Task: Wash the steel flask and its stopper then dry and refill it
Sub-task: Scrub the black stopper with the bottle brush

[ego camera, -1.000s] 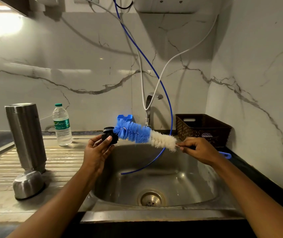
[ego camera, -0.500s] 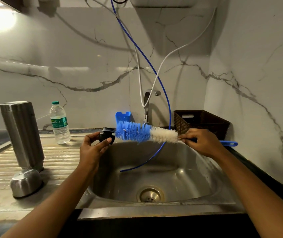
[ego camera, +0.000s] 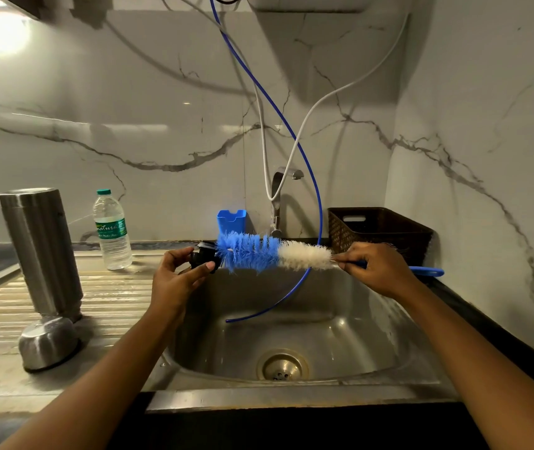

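Looking down over the sink [ego camera: 291,399], we see its front rim nearest us and the drain [ego camera: 282,365] in the basin floor beyond. To the left, on the ribbed draining board [ego camera: 113,297], a small steel cup [ego camera: 46,344] sits mouth down. The steel flask [ego camera: 41,251] stands just behind it, untouched by either hand.

Above the basin, our left hand [ego camera: 175,280] pinches the black stopper [ego camera: 202,256] between thumb and curled fingers. Our right hand [ego camera: 379,269] grips the blue handle of a bottle brush [ego camera: 252,256]. The brush lies level, and its blue bristle tip meets the stopper; the white bristles sit nearer the right hand.

Farther back stand a water bottle [ego camera: 111,232], a blue holder [ego camera: 230,220], the tap [ego camera: 278,203] and a dark basket [ego camera: 379,228]. A thin blue tube [ego camera: 304,177] hangs from the wall into the basin.
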Demonstrator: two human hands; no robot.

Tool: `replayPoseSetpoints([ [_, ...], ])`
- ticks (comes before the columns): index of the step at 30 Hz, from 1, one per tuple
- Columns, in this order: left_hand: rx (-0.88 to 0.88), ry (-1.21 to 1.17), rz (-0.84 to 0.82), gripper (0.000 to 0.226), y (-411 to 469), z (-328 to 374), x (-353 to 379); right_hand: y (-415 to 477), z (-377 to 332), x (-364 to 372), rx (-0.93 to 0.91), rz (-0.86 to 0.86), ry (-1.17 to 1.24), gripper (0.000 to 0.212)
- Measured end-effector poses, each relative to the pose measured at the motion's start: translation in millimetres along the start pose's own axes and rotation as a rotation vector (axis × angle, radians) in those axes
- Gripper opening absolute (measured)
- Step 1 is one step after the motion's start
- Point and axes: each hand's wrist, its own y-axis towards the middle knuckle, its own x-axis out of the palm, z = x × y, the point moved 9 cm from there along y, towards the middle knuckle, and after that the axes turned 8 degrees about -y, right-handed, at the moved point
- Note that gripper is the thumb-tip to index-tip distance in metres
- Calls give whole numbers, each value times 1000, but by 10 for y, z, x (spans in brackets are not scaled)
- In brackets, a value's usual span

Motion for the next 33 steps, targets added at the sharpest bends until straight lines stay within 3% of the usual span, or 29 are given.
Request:
replayPoseSetpoints([
  [7,-19,-2,14,40,21,0,-39,4,34,-18,22,-20,19,25],
  [20,-159,-249,176,41,67,-239,-168,-2,-206,67,-73,-65,-70,25],
  [33,-195,-211,132,43,106,-255,-188,-2,-405,-8,-245,54,-158,21],
])
